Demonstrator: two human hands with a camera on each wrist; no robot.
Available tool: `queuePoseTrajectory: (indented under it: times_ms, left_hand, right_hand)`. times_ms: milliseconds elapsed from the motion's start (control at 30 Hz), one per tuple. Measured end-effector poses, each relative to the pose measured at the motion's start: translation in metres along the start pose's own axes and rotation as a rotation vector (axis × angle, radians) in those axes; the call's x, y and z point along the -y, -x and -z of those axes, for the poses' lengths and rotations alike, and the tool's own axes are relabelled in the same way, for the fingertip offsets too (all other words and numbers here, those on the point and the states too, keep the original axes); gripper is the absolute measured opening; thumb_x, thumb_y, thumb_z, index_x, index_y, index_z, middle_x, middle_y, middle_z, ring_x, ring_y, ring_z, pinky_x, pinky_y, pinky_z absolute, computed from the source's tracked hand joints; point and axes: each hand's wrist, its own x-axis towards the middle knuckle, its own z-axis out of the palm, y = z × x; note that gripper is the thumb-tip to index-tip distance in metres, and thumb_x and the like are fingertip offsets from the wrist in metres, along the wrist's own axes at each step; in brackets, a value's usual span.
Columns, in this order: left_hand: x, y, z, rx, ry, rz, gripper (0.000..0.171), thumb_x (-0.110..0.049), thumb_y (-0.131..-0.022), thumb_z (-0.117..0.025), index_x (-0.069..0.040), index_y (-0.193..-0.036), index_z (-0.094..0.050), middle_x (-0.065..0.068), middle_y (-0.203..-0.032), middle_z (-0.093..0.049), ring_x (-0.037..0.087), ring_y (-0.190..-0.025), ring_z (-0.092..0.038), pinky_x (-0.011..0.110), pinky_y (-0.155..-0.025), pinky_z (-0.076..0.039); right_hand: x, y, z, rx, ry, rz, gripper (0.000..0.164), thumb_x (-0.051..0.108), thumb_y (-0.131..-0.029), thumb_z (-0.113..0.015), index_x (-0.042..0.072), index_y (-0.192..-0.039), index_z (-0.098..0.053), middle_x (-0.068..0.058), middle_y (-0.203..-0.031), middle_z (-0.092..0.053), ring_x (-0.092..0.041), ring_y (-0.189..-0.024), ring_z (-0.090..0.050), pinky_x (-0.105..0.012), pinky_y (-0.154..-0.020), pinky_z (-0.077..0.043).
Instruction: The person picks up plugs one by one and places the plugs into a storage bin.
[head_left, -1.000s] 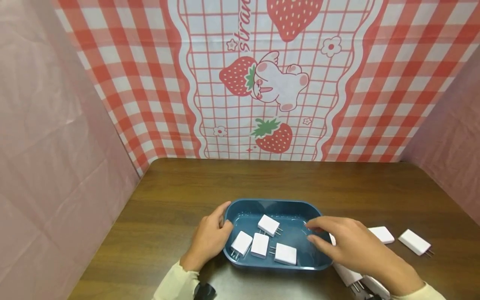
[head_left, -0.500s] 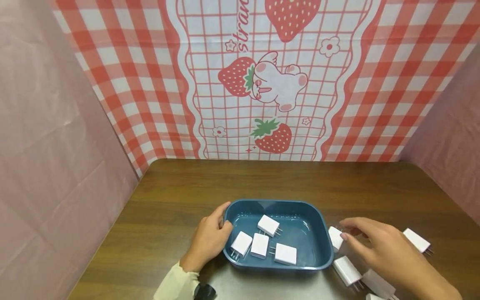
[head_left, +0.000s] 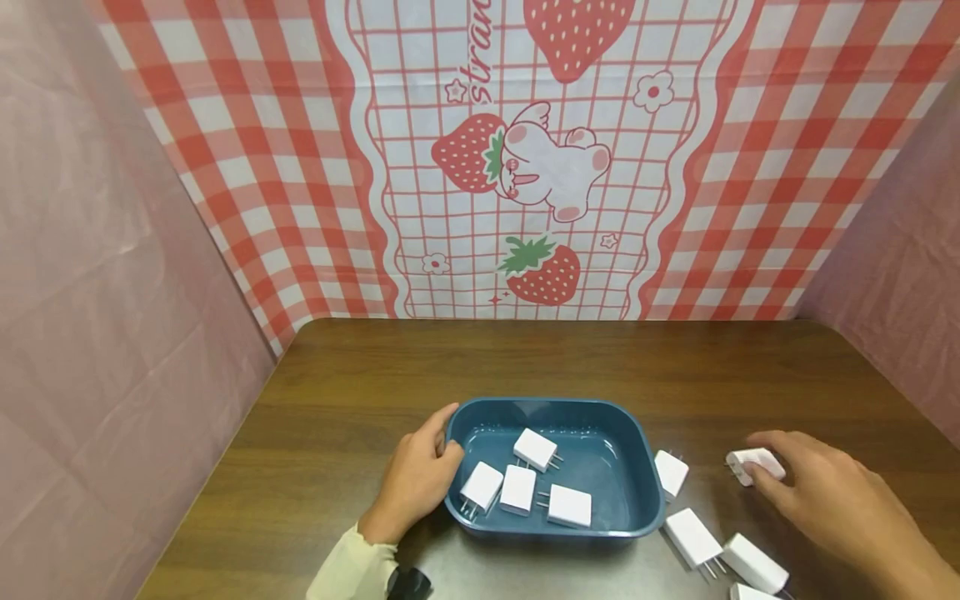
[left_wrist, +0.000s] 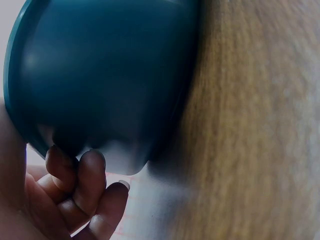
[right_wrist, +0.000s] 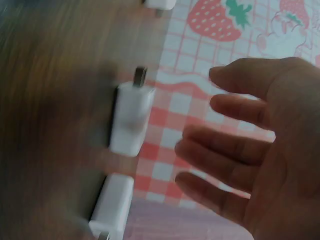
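Note:
A dark blue oval tray (head_left: pixel 607 475) stands on the table with several white charger plugs in it, one being the front charger plug (head_left: pixel 570 506). My left hand (head_left: pixel 418 468) holds the tray's left end, thumb over the rim. In the left wrist view its curled fingers (left_wrist: pixel 90 175) lie by the tray's outer wall (left_wrist: pixel 110 75). To the right, my right hand (head_left: pixel 832 487) is over a white charger plug (head_left: pixel 767 459), thumb and forefinger on either side. In the right wrist view, spread fingers (right_wrist: pixel 225 145) stand apart from that charger plug (right_wrist: pixel 131 120).
Beside the tray's right end lie a charger plug (head_left: pixel 671 475), a larger one (head_left: pixel 692 537), another (head_left: pixel 753 562) and one cut off by the frame (head_left: pixel 750 593). A red-and-white checked cloth (head_left: pixel 300 167) hangs behind the brown table (head_left: pixel 450 358).
My right hand has moved right, from over the tray to the charger plug on the table. The left hand has stayed on the tray.

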Motion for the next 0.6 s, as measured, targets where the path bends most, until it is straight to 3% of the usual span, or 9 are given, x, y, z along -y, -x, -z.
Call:
queuePoseTrajectory:
  times_ms: [167,267,433,600]
  left_hand:
    - [0.000,0.000,0.000,0.003,-0.004,0.011,0.054,-0.015,-0.089,-0.058,-0.014,-0.143,-0.056,-0.005,-0.058,-0.042,0.012,-0.049,-0.038,0.027,-0.048,-0.028]
    - [0.000,0.001,0.000,0.008,-0.002,0.022,0.054,-0.016,-0.089,-0.058,-0.014,-0.143,-0.056,-0.006,-0.058,-0.042,0.012,-0.048,-0.038,0.027,-0.048,-0.028]
    - [0.000,0.001,0.000,0.011,0.002,0.024,0.054,-0.015,-0.089,-0.057,-0.014,-0.143,-0.056,-0.005,-0.058,-0.042,0.013,-0.048,-0.039,0.027,-0.047,-0.028]
    - [0.000,0.000,0.000,0.002,0.002,0.017,0.054,-0.015,-0.089,-0.058,-0.015,-0.143,-0.057,-0.005,-0.059,-0.042,0.012,-0.049,-0.039,0.027,-0.048,-0.028]
  right_hand:
    - [-0.020,-0.001,-0.003,0.077,0.079,-0.041,0.047,0.026,-0.084,-0.078,0.000,-0.121,-0.064,-0.034,-0.116,-0.060,-0.058,-0.098,-0.058,-0.068,-0.066,-0.046]
    - [-0.032,-0.003,-0.004,0.140,0.109,-0.065,0.054,0.030,-0.084,-0.078,-0.005,-0.122,-0.062,-0.042,-0.115,-0.055,-0.064,-0.096,-0.055,-0.067,-0.064,-0.048]
    - [-0.046,-0.002,-0.011,0.218,0.112,-0.110,0.058,0.034,-0.086,-0.076,-0.007,-0.125,-0.061,-0.045,-0.114,-0.053,-0.064,-0.093,-0.055,-0.064,-0.058,-0.049]
    - [-0.056,0.000,-0.013,0.215,0.084,-0.150,0.053,0.023,-0.085,-0.075,-0.008,-0.125,-0.059,-0.045,-0.118,-0.049,-0.066,-0.100,-0.050,-0.074,-0.067,-0.043]
